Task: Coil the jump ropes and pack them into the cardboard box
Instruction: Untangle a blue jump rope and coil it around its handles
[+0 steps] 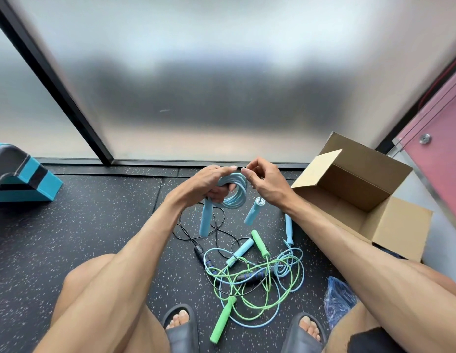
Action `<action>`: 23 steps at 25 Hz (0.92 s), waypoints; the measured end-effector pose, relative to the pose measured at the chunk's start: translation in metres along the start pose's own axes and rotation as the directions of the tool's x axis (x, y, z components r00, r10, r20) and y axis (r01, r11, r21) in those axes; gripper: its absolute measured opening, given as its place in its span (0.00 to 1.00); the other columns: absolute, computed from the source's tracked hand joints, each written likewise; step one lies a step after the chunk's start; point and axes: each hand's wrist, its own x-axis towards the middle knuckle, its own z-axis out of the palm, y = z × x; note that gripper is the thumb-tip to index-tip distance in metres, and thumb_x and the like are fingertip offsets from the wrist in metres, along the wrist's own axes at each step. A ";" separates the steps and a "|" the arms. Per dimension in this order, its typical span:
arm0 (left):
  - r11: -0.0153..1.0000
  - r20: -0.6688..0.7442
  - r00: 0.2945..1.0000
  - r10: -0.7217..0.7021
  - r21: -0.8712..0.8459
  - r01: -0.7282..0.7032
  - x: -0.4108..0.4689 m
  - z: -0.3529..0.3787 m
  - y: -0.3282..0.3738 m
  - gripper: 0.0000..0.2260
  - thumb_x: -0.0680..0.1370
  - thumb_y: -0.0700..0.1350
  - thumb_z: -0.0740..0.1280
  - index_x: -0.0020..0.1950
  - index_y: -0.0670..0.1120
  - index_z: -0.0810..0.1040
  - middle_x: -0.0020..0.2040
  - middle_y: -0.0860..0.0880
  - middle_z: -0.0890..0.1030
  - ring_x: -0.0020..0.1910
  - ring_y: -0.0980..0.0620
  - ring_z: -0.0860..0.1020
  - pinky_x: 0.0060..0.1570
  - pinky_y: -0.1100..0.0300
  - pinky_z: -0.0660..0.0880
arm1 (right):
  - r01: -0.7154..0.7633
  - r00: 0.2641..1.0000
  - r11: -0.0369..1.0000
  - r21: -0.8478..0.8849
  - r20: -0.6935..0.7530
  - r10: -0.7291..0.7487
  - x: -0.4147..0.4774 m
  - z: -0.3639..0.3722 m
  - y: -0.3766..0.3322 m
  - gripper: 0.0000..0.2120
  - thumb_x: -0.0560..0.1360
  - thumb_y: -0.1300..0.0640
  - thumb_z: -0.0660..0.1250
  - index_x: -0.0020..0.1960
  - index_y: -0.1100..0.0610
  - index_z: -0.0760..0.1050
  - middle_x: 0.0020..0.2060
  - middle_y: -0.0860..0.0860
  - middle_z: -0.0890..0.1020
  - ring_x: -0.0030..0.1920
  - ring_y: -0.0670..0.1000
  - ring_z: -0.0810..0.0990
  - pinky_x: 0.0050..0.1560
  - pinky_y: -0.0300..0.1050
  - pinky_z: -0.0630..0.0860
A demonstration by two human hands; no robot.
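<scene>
Above floor – left hand (213, 184) grips blue coil (234, 192) | right hand (266, 183) pinches – cardboard box (354, 197) open

blue plastic bag (340, 299) partly behind forearm, step platform (20, 174) cut off

Light-blue jump rope (233, 191): coiled, held aloft, both foam handles dangling. Green, blue and black ropes (250, 273): loose tangle on floor at 6 o'clock. Cardboard box (362, 200): open, flaps up, 3 o'clock.
</scene>
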 end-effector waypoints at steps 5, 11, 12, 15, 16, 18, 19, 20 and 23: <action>0.898 -0.035 0.992 0.125 -0.421 -0.128 0.001 -0.011 0.002 0.21 0.85 0.49 0.50 0.43 0.39 0.75 0.22 0.52 0.62 0.21 0.55 0.58 0.27 0.61 0.63 | -0.215 0.970 0.960 0.181 0.153 0.188 -0.001 0.007 0.011 0.08 0.83 0.56 0.60 0.52 0.62 0.71 0.35 0.57 0.80 0.36 0.56 0.80 0.46 0.56 0.78; 0.772 -0.181 0.972 0.150 -0.592 -0.229 0.003 -0.008 0.005 0.19 0.85 0.47 0.50 0.59 0.35 0.75 0.34 0.47 0.68 0.32 0.52 0.66 0.42 0.58 0.68 | -0.286 0.942 0.944 0.162 0.227 0.247 -0.005 0.012 0.017 0.03 0.79 0.63 0.65 0.52 0.60 0.73 0.41 0.59 0.84 0.49 0.62 0.85 0.52 0.53 0.80; 0.770 -0.208 0.967 0.150 -0.588 -0.246 0.004 -0.008 0.005 0.19 0.85 0.47 0.50 0.60 0.35 0.74 0.35 0.47 0.70 0.33 0.53 0.67 0.43 0.58 0.68 | -0.309 0.933 0.934 0.177 0.244 0.263 -0.006 0.012 0.018 0.05 0.79 0.64 0.65 0.54 0.61 0.72 0.44 0.61 0.83 0.47 0.62 0.85 0.51 0.56 0.81; 0.815 -0.292 0.942 0.167 -0.496 -0.299 0.007 -0.007 0.001 0.19 0.85 0.47 0.52 0.63 0.34 0.74 0.36 0.46 0.74 0.34 0.51 0.73 0.42 0.60 0.72 | -0.395 0.902 0.880 0.265 0.297 0.315 -0.007 0.015 0.013 0.09 0.80 0.64 0.63 0.60 0.64 0.71 0.49 0.61 0.81 0.41 0.59 0.84 0.44 0.56 0.83; 0.832 -0.317 0.933 0.173 -0.460 -0.310 0.009 -0.004 -0.001 0.19 0.85 0.46 0.53 0.63 0.33 0.74 0.36 0.46 0.75 0.35 0.51 0.74 0.42 0.60 0.73 | -0.404 0.897 0.872 0.276 0.304 0.320 -0.008 0.017 0.012 0.10 0.81 0.63 0.62 0.61 0.64 0.71 0.49 0.60 0.82 0.39 0.58 0.84 0.41 0.53 0.82; 0.843 -0.365 0.915 0.170 -0.427 -0.327 0.012 0.003 -0.004 0.17 0.85 0.46 0.54 0.61 0.34 0.75 0.35 0.46 0.76 0.34 0.51 0.75 0.42 0.60 0.74 | -0.430 0.889 0.834 0.345 0.323 0.325 -0.009 0.020 0.010 0.14 0.82 0.58 0.61 0.64 0.65 0.71 0.48 0.59 0.83 0.39 0.56 0.83 0.36 0.47 0.77; 0.837 -0.384 0.910 0.155 -0.438 -0.327 0.013 0.005 -0.005 0.17 0.85 0.46 0.53 0.59 0.35 0.76 0.35 0.46 0.76 0.34 0.51 0.74 0.42 0.59 0.73 | -0.457 0.879 0.790 0.408 0.340 0.333 -0.010 0.022 0.011 0.17 0.82 0.54 0.61 0.64 0.65 0.72 0.48 0.60 0.83 0.38 0.56 0.82 0.34 0.46 0.75; 0.819 -0.393 0.911 0.127 -0.477 -0.320 0.015 0.007 -0.006 0.18 0.85 0.46 0.53 0.57 0.36 0.77 0.34 0.46 0.75 0.33 0.51 0.73 0.42 0.58 0.71 | -0.481 0.870 0.745 0.463 0.359 0.340 -0.012 0.022 0.011 0.20 0.82 0.49 0.60 0.63 0.65 0.72 0.49 0.61 0.83 0.38 0.56 0.81 0.33 0.45 0.74; 0.685 -0.378 0.925 0.038 -0.664 -0.300 0.025 0.014 -0.004 0.19 0.83 0.46 0.51 0.47 0.38 0.78 0.30 0.48 0.69 0.29 0.53 0.67 0.38 0.59 0.66 | -0.496 0.866 0.693 0.523 0.357 0.351 -0.017 0.014 0.015 0.22 0.81 0.45 0.61 0.61 0.63 0.73 0.54 0.61 0.82 0.35 0.55 0.81 0.26 0.42 0.74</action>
